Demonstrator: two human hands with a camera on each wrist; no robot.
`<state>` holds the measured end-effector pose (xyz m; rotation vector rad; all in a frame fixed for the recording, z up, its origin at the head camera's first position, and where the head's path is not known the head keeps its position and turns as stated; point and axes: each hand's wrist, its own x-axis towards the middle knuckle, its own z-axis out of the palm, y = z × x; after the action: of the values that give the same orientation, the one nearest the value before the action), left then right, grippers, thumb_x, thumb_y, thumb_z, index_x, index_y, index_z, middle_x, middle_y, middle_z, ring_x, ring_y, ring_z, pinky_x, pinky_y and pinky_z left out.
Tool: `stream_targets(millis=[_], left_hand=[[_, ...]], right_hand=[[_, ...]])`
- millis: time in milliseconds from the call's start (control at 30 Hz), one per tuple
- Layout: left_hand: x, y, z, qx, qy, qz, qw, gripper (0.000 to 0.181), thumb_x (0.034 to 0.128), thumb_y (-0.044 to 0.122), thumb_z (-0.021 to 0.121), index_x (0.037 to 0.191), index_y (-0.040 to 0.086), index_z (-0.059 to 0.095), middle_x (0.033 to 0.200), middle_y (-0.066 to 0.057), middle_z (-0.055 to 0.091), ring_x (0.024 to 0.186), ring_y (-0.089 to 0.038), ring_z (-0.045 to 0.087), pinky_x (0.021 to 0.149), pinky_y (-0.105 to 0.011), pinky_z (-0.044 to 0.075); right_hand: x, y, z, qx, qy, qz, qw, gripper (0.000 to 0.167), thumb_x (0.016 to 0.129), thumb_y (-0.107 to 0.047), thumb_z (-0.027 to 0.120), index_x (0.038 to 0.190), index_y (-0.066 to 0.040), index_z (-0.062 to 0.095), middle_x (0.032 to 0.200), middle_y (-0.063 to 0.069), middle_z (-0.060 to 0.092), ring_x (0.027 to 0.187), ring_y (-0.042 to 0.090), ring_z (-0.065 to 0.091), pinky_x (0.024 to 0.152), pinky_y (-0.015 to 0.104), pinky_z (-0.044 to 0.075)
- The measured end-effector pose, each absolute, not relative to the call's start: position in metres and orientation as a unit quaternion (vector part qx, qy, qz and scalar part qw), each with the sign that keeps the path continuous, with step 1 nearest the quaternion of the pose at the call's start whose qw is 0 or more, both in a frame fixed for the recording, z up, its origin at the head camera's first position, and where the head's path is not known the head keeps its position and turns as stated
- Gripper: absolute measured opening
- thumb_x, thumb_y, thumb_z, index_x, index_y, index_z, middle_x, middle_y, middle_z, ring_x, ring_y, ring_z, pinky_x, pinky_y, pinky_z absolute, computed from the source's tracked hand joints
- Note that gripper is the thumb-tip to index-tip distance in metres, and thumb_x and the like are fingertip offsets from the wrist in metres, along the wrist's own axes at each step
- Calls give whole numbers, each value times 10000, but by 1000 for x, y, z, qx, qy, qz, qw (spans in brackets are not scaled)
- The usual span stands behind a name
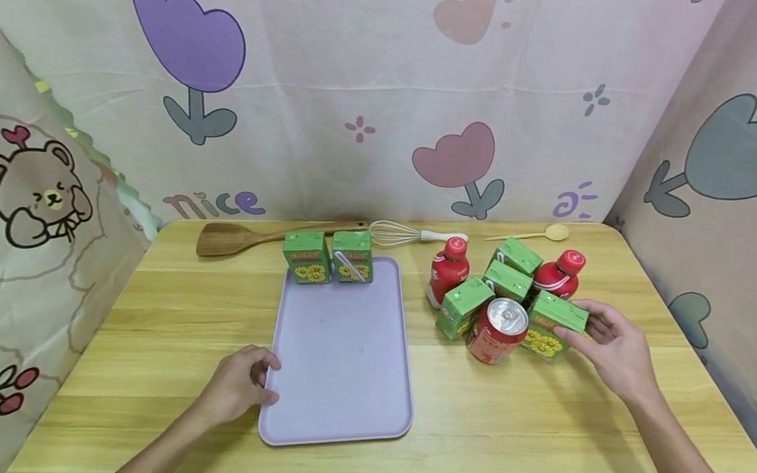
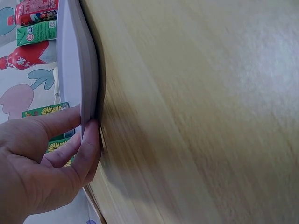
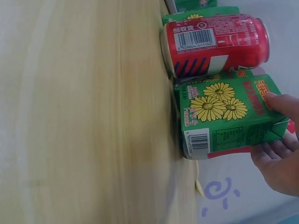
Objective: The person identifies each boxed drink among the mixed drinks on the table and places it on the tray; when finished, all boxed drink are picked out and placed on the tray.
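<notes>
My left hand (image 1: 236,384) pinches the left rim of a pale purple tray (image 1: 334,357); in the left wrist view the fingers (image 2: 88,151) lie along the outside of that rim. Two green drink cartons with yellow flowers stand at the tray's far end, a left carton (image 1: 307,259) and a right carton with a straw (image 1: 353,257). Over on the right, my right hand (image 1: 617,348) holds a green drink carton (image 1: 550,327) between thumb and fingers, at its upper right side. A red soda can (image 1: 496,334) is just left of that carton, its barcode side showing in the right wrist view.
Around the can stand more green cartons (image 1: 464,305) and two red bottles, one left (image 1: 449,268) and one right (image 1: 559,274). Along the back edge lie a wooden spatula (image 1: 227,238), a whisk (image 1: 398,232) and a wooden spoon (image 1: 552,233). Printed curtains rise behind the table.
</notes>
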<state>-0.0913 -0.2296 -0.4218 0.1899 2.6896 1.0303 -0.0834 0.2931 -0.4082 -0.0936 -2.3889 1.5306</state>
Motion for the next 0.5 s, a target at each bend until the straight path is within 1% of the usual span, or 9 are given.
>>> stream_targets(millis=[33, 67, 133, 167, 267, 300, 500], left_hand=[[-92, -230, -422, 65, 925, 353, 127, 382, 631, 4, 817, 959, 47, 627, 811, -34, 529, 717, -126, 479, 590, -201, 423], [-93, -230, -422, 64, 925, 352, 127, 380, 631, 3, 816, 958, 50, 628, 811, -33, 529, 716, -125, 480, 590, -200, 425], [-93, -230, -422, 67, 926, 350, 126, 379, 632, 4, 816, 958, 47, 627, 811, -34, 529, 717, -127, 479, 587, -202, 421], [-93, -230, -422, 66, 926, 351, 126, 378, 631, 4, 817, 956, 48, 627, 812, -34, 530, 718, -129, 480, 587, -202, 422], [-93, -230, -422, 65, 924, 355, 126, 382, 625, -2, 819, 952, 42, 627, 814, -41, 533, 722, -139, 483, 582, -204, 421], [-92, -230, -422, 66, 924, 355, 126, 384, 624, -2, 820, 953, 39, 626, 816, -43, 534, 724, -142, 483, 580, -205, 420], [-93, -230, -423, 60, 924, 356, 129, 387, 624, -4, 815, 960, 44, 627, 814, -42, 537, 726, -135, 489, 580, -205, 431]], right_hand=[[-83, 294, -408, -33, -833, 531, 150, 437, 758, -31, 768, 1157, -26, 588, 1035, -196, 613, 955, -98, 588, 825, 30, 445], [-82, 295, -408, -30, -823, 546, 153, 438, 755, -11, 764, 1158, -16, 592, 1040, -177, 623, 957, -89, 593, 823, 30, 446], [-80, 297, -406, -34, -825, 544, 149, 440, 759, -20, 764, 1164, -17, 592, 1044, -180, 624, 962, -90, 592, 824, 30, 445], [-79, 297, -404, -41, -838, 525, 144, 445, 767, -52, 768, 1172, -26, 586, 1046, -207, 611, 967, -104, 583, 828, 30, 444], [-75, 297, -398, -51, -846, 512, 139, 446, 771, -44, 762, 1176, -4, 580, 1042, -209, 607, 967, -110, 582, 826, 32, 446], [-73, 297, -395, -57, -859, 490, 134, 452, 775, -74, 767, 1181, -15, 576, 1040, -235, 591, 969, -126, 571, 828, 29, 443], [-65, 299, -386, -58, -874, 464, 134, 460, 772, -74, 770, 1184, -12, 575, 1029, -257, 572, 956, -156, 556, 814, 21, 440]])
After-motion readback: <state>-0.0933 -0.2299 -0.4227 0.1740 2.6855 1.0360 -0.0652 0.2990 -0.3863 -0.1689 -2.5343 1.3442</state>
